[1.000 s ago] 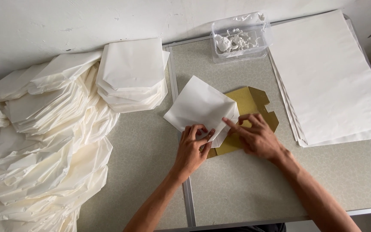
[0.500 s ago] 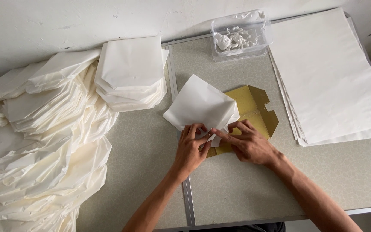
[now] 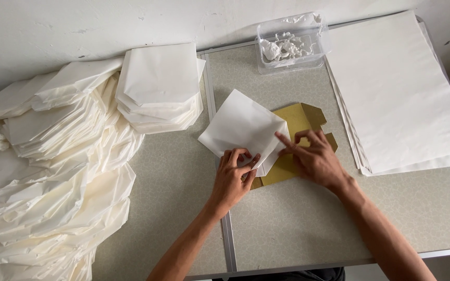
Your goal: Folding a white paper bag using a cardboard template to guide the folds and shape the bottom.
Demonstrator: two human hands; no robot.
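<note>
Both hands work at the middle of the surface (image 3: 298, 229), on a white folded sheet (image 3: 243, 127) that lies over a yellow card template (image 3: 300, 122).

Left hand (image 3: 233, 179): fingers curled, tips pressed down on the near corner of the sheet. It pinches nothing between thumb and fingers; the hand acts as a clamp, and this appears to keep the paper from sliding on the card beneath.

Right hand (image 3: 316, 161): half open, holding nothing. The index finger is stretched toward the sheet's right edge and touches it where the paper meets the card, probably to set or press a crease along the template's edge. The other fingers arch over the card.

The sheet sits tilted, one corner toward the wall, and covers the template's left part. The template's notched right side shows bare, so it seems to serve as a folding guide.

Surroundings:
- Stack of folded pieces (image 3: 160, 86), beyond the left hand, squared up and within reach.
- Long heap of loose folded paper (image 3: 53, 177) along the left side, partly overlapping.
- Pile of flat white sheets (image 3: 399, 88) at the right, well apart from the hands.
- Clear plastic tub (image 3: 290, 41) against the wall, holding crumpled white material; what it is cannot be told.
</note>
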